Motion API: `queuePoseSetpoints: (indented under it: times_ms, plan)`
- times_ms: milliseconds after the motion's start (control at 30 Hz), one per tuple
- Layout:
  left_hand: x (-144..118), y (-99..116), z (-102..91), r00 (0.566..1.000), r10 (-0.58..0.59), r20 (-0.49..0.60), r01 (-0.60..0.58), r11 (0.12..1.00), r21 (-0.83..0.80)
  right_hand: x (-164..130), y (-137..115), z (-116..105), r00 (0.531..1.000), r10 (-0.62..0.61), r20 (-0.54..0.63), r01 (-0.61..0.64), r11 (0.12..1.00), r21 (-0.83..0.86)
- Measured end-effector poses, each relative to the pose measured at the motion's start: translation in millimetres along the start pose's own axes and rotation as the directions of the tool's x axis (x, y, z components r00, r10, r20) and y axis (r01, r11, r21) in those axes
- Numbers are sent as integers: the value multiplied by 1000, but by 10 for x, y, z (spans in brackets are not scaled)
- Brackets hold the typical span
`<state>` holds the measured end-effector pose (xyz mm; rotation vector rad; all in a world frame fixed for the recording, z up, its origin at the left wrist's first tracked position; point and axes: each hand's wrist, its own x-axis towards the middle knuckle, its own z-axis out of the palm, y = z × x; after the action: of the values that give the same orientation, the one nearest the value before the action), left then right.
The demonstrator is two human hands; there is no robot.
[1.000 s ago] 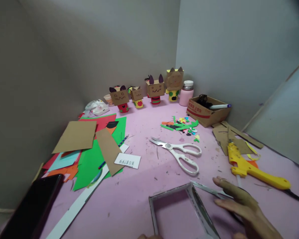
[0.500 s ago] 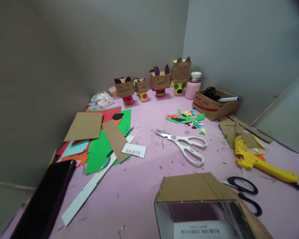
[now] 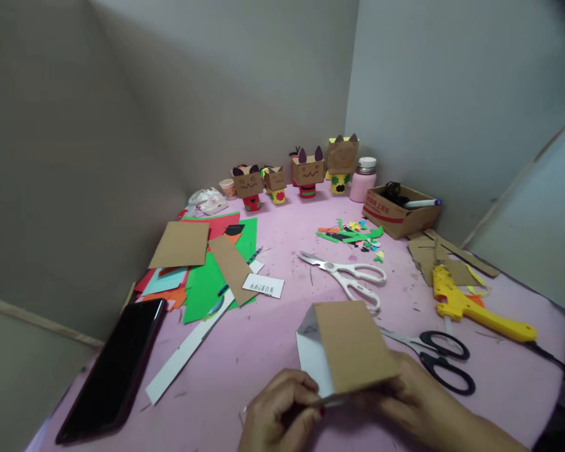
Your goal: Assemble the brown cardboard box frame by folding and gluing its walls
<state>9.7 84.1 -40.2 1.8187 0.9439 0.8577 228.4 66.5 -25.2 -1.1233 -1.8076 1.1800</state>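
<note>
A folded cardboard box (image 3: 355,345), brown outside and white inside, is held low over the table at the bottom of the view. My left hand (image 3: 285,411) pinches its near left edge between thumb and fingers. Around its right side and underside wraps my right hand (image 3: 405,398), whose fingertips are partly hidden by the cardboard. The box's left side is open and shows the white inner face. Just right of the box lie black-handled scissors (image 3: 445,355), their blades pointing towards it. White-handled scissors (image 3: 343,271) rest beyond it.
A yellow glue gun (image 3: 475,311) lies right, near cardboard scraps (image 3: 445,260) and a small carton (image 3: 400,213). Paper sheets (image 3: 198,282), a white strip (image 3: 183,358) and a phone (image 3: 115,370) occupy the left. Several cardboard-headed figures (image 3: 308,172) and a pink bottle (image 3: 363,182) stand behind.
The box has turned, so its opening now faces left instead of towards me. My left hand has come into view and gripped its edge. The camera view has shifted slightly.
</note>
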Motion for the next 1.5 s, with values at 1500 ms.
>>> queuePoseSetpoints:
  times_ms: [1500]
  plan:
    - [55, 144, -89, 991, -3, 130, -58, 884, 464, -51, 272, 80, 982, -153, -107, 87, 883, -462]
